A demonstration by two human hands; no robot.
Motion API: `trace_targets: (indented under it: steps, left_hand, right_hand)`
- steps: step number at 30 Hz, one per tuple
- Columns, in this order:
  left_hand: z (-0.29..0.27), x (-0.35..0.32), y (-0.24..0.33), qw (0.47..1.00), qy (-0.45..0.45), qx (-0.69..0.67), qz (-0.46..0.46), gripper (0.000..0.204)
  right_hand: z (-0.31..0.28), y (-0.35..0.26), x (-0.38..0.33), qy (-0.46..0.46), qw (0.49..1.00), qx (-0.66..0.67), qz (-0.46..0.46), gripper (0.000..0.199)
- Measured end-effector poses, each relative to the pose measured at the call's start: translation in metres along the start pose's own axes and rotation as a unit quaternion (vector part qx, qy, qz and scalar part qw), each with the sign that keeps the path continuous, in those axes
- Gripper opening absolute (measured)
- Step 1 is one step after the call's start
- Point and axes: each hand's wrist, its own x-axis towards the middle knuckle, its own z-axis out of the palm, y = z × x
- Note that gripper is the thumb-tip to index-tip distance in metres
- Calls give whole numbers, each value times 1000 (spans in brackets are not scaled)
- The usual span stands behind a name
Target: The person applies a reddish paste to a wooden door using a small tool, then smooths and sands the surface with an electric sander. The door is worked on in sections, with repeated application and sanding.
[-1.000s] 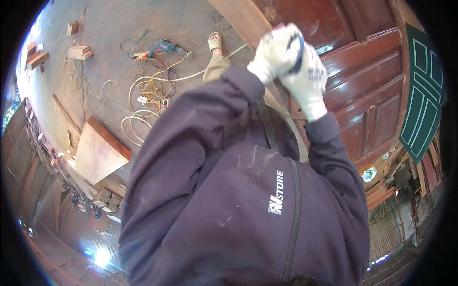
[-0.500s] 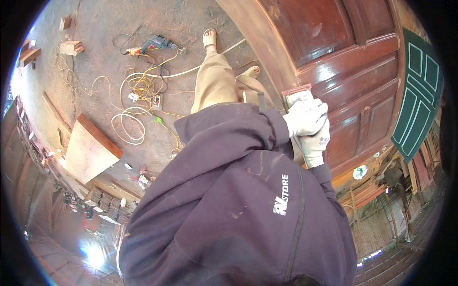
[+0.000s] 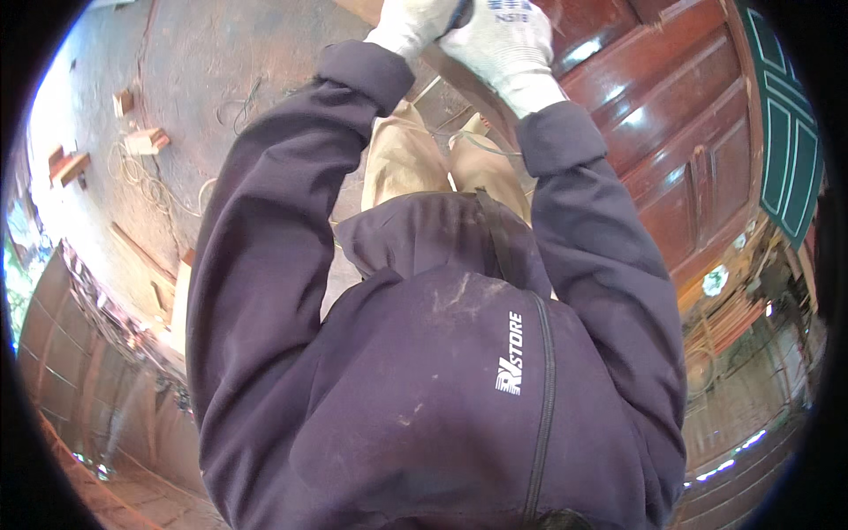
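Note:
At the top edge, my left hand and my right hand are close together in white knit gloves, the right one with blue print on its back. Their fingers curl inward around a dark piece between them, mostly cut off by the rim, so I cannot make out what it is. Beside my right hand lies a glossy red-brown panelled wooden door. Its lighter curved edge piece passes under the gloves. A thin cord hangs just below my right wrist.
Wood blocks and a coil of cable lie on the floor at the left. A green panel with white lines stands at the far right. Timber strips are stacked below the door. My legs are between my forearms.
Both hands have moved up and left from the door's edge to the top of the view. The block with a reddish pad held earlier is no longer visible. My forearms are now spread apart.

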Motion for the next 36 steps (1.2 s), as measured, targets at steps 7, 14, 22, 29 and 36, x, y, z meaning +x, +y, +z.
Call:
trace_targets:
  steps: [7, 14, 22, 29, 36]
  left_hand:
    - [85, -128, 23, 996, -40, 78, 10, 15]
    - [165, -231, 45, 994, -96, 28, 38, 15]
    - [42, -129, 16, 990, -88, 103, -31, 17]
    - [-109, 0, -69, 995, -43, -36, -83, 30]
    - [-52, -52, -45, 974, -111, -80, -182, 31]
  right_hand:
    - [-21, 72, -141, -60, 998, -15, 26, 53]
    - [-57, 131, -273, -58, 993, -41, 94, 77]
    - [-3, 36, -141, 19, 1000, -9, -16, 68]
    - [47, -56, -6, 1, 999, 39, -17, 20]
    - [26, -7, -66, -13, 998, 55, -41, 25]
